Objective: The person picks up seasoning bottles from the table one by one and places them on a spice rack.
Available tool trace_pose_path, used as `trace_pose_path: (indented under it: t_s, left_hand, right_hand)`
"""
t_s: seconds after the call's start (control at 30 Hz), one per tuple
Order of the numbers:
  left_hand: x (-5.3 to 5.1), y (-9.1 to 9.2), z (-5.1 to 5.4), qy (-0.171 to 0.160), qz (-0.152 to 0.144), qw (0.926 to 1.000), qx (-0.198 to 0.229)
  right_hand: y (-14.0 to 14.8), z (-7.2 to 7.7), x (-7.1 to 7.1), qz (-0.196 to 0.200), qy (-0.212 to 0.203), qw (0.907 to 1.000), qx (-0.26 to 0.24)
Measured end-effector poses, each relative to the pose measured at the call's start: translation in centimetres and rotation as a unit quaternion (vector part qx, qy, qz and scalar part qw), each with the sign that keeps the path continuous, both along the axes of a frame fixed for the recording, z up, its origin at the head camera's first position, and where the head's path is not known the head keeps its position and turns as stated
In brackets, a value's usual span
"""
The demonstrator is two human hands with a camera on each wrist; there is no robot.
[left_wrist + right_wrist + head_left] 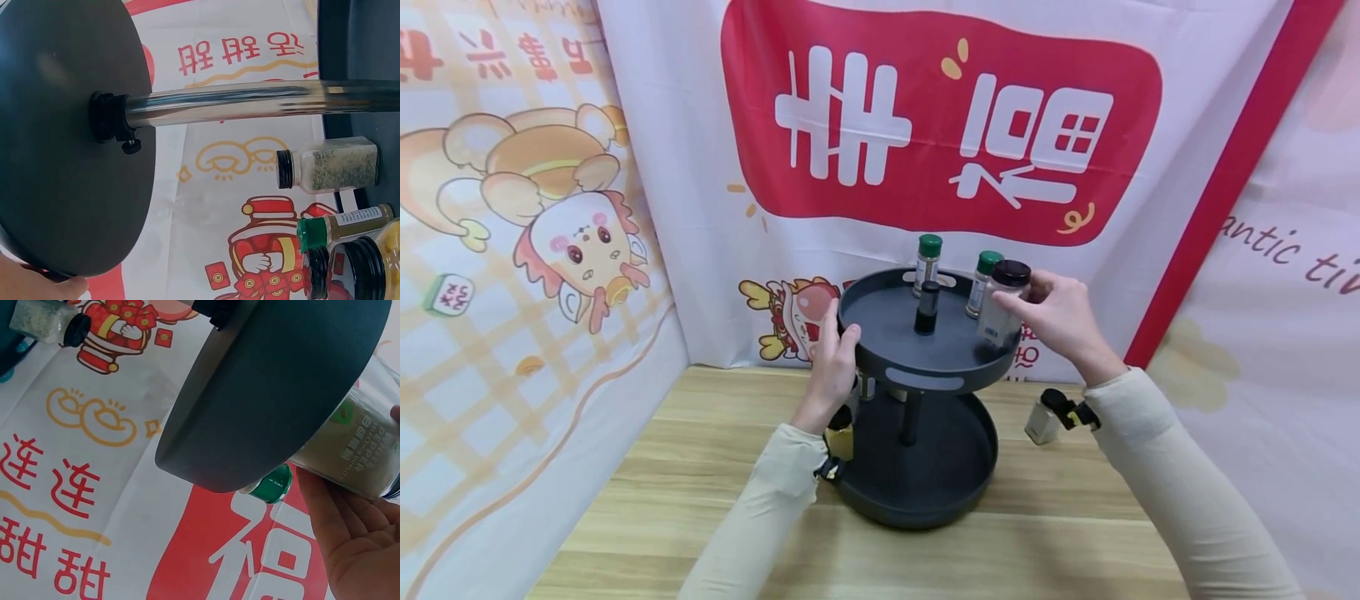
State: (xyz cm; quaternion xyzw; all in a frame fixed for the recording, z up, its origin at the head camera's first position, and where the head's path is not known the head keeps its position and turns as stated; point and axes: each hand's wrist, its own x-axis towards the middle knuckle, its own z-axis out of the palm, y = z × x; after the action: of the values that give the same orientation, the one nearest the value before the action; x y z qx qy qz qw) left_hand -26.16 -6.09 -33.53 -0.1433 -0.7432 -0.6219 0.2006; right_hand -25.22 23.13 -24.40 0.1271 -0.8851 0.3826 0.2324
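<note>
My right hand [1063, 315] grips a clear spice jar [997, 312] with a dark lid, at the right rim of the upper tray [895, 321]. In the right wrist view that jar [359, 447] holds a pale brown powder and has "pepper" in its printing; the tray wall hides its base. My left hand [833, 371] holds the left rim of the upper tray, thumb towards the inside. Two green-capped spice bottles [928, 265] stand on this tray near the back and right. A dark post top [927, 308] rises at its middle.
The lower tray [917, 500] carries several jars at its left, among them a jar with yellow contents [840, 437] and a jar of green flakes [340, 165]. A black-lidded jar [1041, 421] stands on the wooden table [1075, 508] at right. A printed cloth [685, 208] hangs behind.
</note>
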Motion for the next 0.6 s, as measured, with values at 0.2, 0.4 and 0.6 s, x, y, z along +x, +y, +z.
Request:
trace_pose_path:
  t_s: [0.2,0.4,0.6]
  left_hand:
    - [0.0,0.1,-0.1,0.003,-0.002,1.0,0.002]
    - [-0.1,0.1,-0.4,0.007,0.0,1.0,0.002]
    - [-0.1,0.1,-0.4,0.01,0.0,0.9999,0.004]
  right_hand:
    - [0.3,-0.3,0.0,0.017,-0.027,0.9994,0.01]
    - [0.4,-0.6,0.0,0.034,-0.061,0.9976,-0.008]
    - [0.5,-1.1,-0.2,0.033,-0.072,0.9968,-0.013]
